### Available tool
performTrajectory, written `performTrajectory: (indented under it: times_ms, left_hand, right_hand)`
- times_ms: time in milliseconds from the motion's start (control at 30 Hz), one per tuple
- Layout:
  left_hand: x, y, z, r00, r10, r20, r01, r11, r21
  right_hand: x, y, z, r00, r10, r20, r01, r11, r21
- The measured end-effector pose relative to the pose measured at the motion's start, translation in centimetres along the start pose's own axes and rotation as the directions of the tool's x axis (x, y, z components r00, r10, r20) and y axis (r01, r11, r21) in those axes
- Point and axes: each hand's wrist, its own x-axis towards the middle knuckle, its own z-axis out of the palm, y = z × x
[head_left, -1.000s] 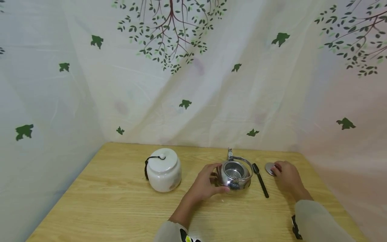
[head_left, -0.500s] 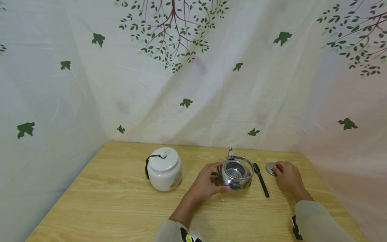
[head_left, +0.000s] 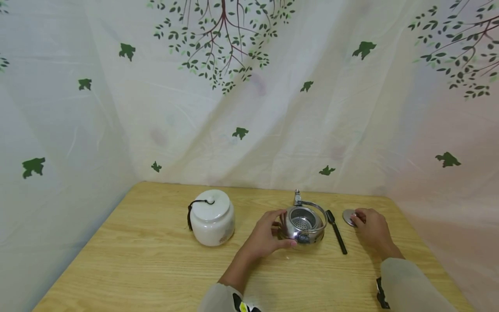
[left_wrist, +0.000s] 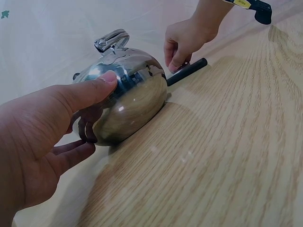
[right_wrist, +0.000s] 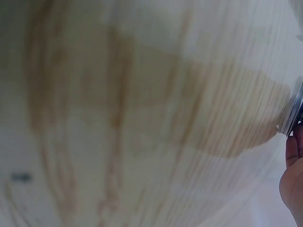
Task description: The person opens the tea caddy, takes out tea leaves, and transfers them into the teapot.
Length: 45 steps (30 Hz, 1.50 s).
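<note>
A shiny steel teapot [head_left: 316,238] stands uncovered on the table, its strainer basket visible inside and its loop handle leaning to the right. My left hand [head_left: 261,239] grips the pot's left side; in the left wrist view, the thumb lies on the steel teapot [left_wrist: 137,101] with fingers curled below. Over on the right, my right hand [head_left: 373,227] pinches the round steel lid [head_left: 347,218], which lies at the tabletop. The fingertips hide part of that lid. Only an edge of the lid [right_wrist: 293,106] shows in the right wrist view, beside my fingers.
Between teapot and lid lies a slim black utensil [head_left: 337,234] with a wider far end. A white lidded jar [head_left: 212,227] with a black cord and tassel stands to the left on the wooden table [head_left: 136,260]. Behind hangs a leaf-patterned cloth [head_left: 187,138].
The head view shifts very slightly. Both hands, the teapot and the lid keep their places.
</note>
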Motion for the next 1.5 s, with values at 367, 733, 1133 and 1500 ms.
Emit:
performTrajectory:
  times_ms: [367,733,1133,1500]
  left_hand:
    - [-0.1,-0.1,0.0,1.0,0.009,-0.002,-0.009,1.0,-0.001]
    - [-0.1,-0.1,0.1,1.0,0.009,0.003,-0.009,1.0,-0.003]
    - [-0.1,0.3,-0.7,0.999,-0.035,-0.025,0.035,0.999,-0.009]
    - [0.3,1.9,-2.8,0.997,0.017,-0.071,-0.017,1.0,0.01]
  right_hand:
    - [0.1,-0.3,-0.1,0.999,0.022,0.024,-0.021,1.0,-0.021]
    - [0.2,-0.2,-0.4,1.0,-0.001,0.004,0.001,1.0,-0.004]
    - [1.1,-0.8,-1.3,1.0,-0.031,0.006,0.031,1.0,-0.007]
    - [2.0,-2.8,-2.4,0.981,-0.178,-0.073,0.173,0.982,-0.078]
